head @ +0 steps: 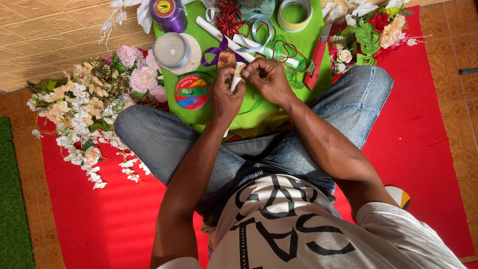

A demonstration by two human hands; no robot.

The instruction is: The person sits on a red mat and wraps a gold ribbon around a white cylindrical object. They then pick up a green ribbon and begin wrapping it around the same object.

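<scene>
I sit cross-legged in blue jeans on a red mat (104, 219). My left hand (224, 94) grips a small white tube (236, 79) upright over a green cloth (254, 112). My right hand (268, 78) pinches the tube's top end, fingers closed on it. Just beyond the hands lie a purple ribbon (215, 51), a gold glitter strip (226, 59) and thin red and green ribbon loops (284, 50).
On the cloth lie a ribbon spool with a coloured label (191, 91), a white tape roll (172, 50), a purple spool (168, 14), a yellow-green tape roll (294, 14) and a red utility knife (316, 62). Artificial flowers lie left (94, 104) and right (371, 32).
</scene>
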